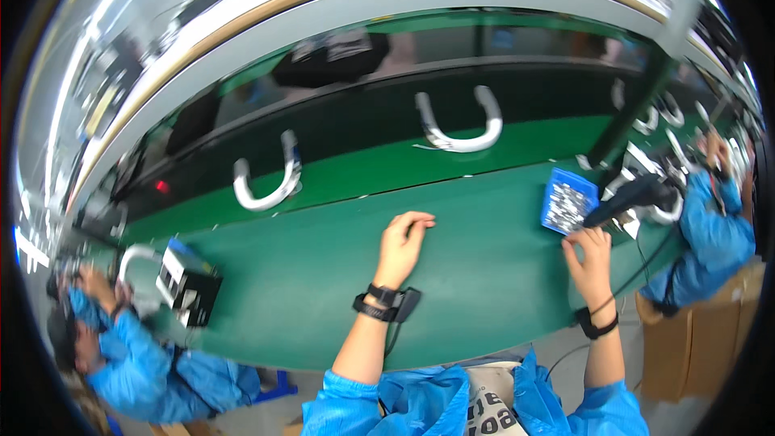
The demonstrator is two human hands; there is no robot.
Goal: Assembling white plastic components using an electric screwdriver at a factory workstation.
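My left hand (401, 249) is over the green table mat (484, 274), its fingers loosely bent, the thumb a little apart and nothing visible in it. To the right, my right hand (591, 258) reaches to the near edge of a blue bin (550, 211) of small shiny metal parts (568, 203). Its thumb stands apart from its fingers, and I see nothing between them. Just beyond those fingertips is the narrow end of a black tool-like object (634, 198), blurred, its kind unclear. Both wrists wear black bands, the left with a small black box.
White U-shaped pieces (472, 144) stand along the green strip at the back, another (270, 198) farther left. A black box (190, 287) sits at the left end. Co-workers in blue sit at left (145, 363) and right (714, 226). A dark post (634, 105) rises behind the bin.
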